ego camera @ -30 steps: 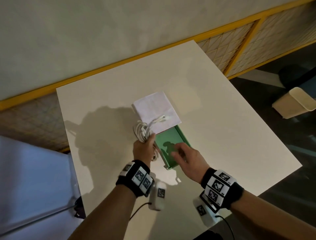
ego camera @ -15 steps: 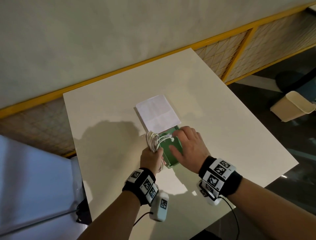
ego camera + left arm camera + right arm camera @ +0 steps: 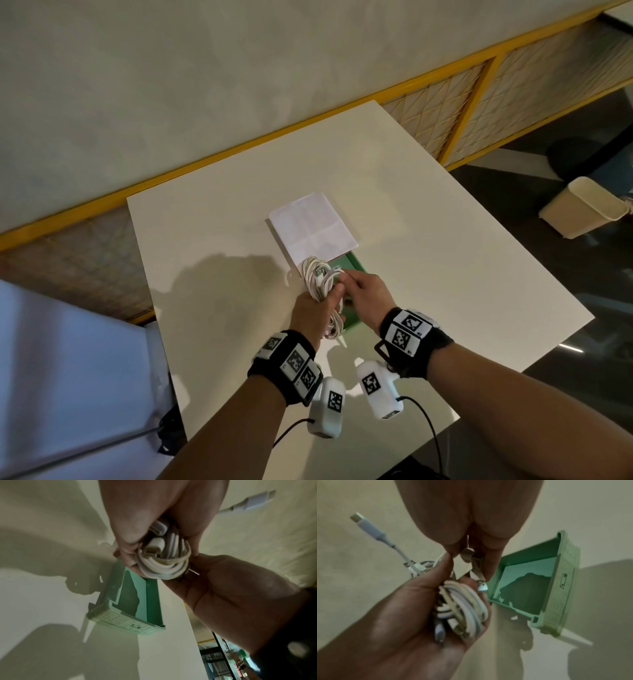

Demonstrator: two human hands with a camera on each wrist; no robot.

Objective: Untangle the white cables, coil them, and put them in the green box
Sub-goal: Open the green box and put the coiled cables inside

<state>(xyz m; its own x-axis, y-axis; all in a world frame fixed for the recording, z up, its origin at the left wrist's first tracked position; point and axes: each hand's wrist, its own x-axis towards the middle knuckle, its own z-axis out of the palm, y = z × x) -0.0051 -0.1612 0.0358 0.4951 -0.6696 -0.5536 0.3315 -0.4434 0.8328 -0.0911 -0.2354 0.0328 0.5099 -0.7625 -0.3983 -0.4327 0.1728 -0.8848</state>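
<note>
**Coil held over the box**

While my left hand (image 3: 317, 310) grips the cables (image 3: 320, 279), wound into a white coil, my fingers are curled tight round the bundle and my thumb lies across it. The coil is off the table (image 3: 445, 274), just above the near left edge of the green box (image 3: 352, 265). My right hand (image 3: 368, 296) meets the coil from the other side; in the right wrist view its fingertips (image 3: 489, 569) pinch a thin strand or tie at the coil's top, though I cannot tell which. One plug (image 3: 368, 527) sticks out loose from the bundle, and others are tucked among the loops. The box sits open on the table, nothing visible inside but shadow. A white sheet (image 3: 313, 226) lies flat at its far end, covering that part of the box.
</note>
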